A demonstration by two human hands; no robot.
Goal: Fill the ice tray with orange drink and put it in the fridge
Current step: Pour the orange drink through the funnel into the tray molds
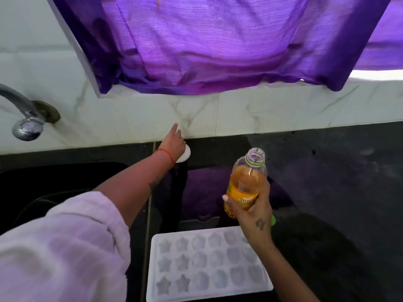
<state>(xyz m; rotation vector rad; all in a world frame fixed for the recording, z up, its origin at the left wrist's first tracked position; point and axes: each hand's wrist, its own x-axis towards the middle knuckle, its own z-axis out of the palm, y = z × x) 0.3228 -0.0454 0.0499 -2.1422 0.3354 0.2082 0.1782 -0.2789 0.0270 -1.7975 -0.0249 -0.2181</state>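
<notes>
Bottle (246, 184), uncapped, is sitting clamped in the right hand (250, 211) at twelve o'clock of the empty ice tray (207, 262) on the counter (327, 171). The left hand (174, 143) is resting fingers-apart on a white lid (185, 154) at ten o'clock. Tipping one-handed risks overshooting the cavities.

Only one piece of writing can be read: white letters "SWIN", cut off after that, on the yellow-orange label of the uncapped clear plastic bottle of orange drink (245, 186). The word sits just beside the thumb tip of the right hand (254, 211), and its end is hidden under the fingers wrapped around the label. A dark mark on that hand's back cannot be read
</notes>
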